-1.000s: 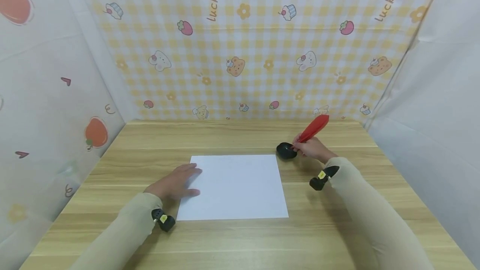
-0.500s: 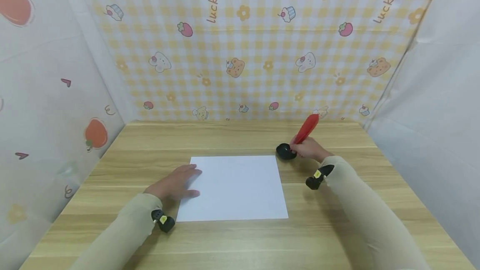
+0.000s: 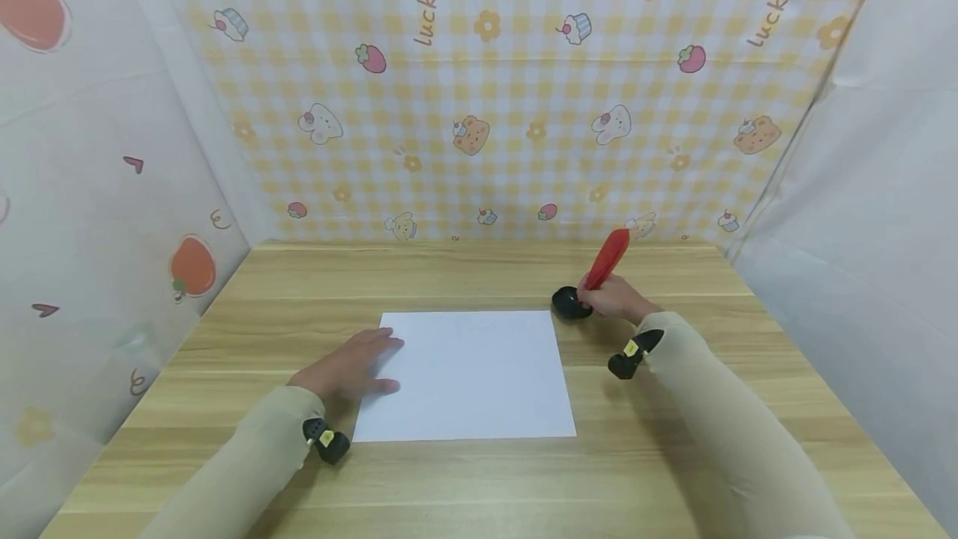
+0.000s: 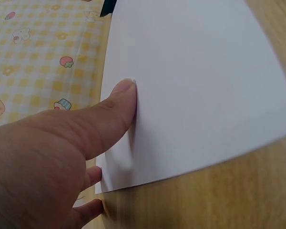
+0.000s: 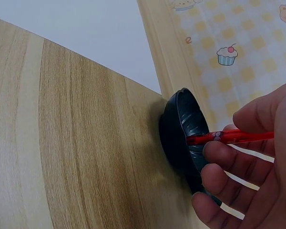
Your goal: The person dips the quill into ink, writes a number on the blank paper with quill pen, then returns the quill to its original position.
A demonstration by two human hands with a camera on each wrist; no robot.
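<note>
A blank white sheet of paper [image 3: 471, 377] lies on the wooden table. My left hand [image 3: 352, 366] rests on its left edge with fingers spread; in the left wrist view the thumb of that hand [image 4: 62, 148] lies along the paper. My right hand [image 3: 615, 298] pinches a red pen with a broad feather-like top [image 3: 608, 258]. The lower end of the red pen [image 5: 229, 137] is inside a small dark ribbed dish [image 5: 174, 136], between thumb and fingers of the right hand [image 5: 257, 167]. In the head view the dish [image 3: 569, 304] stands just beyond the paper's upper right corner.
A yellow checked cloth [image 3: 509, 90] with printed figures hangs behind the table [image 3: 449, 489]. White cloths hang at the left [image 3: 97, 90] and the right [image 3: 883, 190]. Each wrist carries a small black camera.
My right hand has shifted slightly left at the dish, and the red pen has swung more upright. The left hand and the paper stay in place.
</note>
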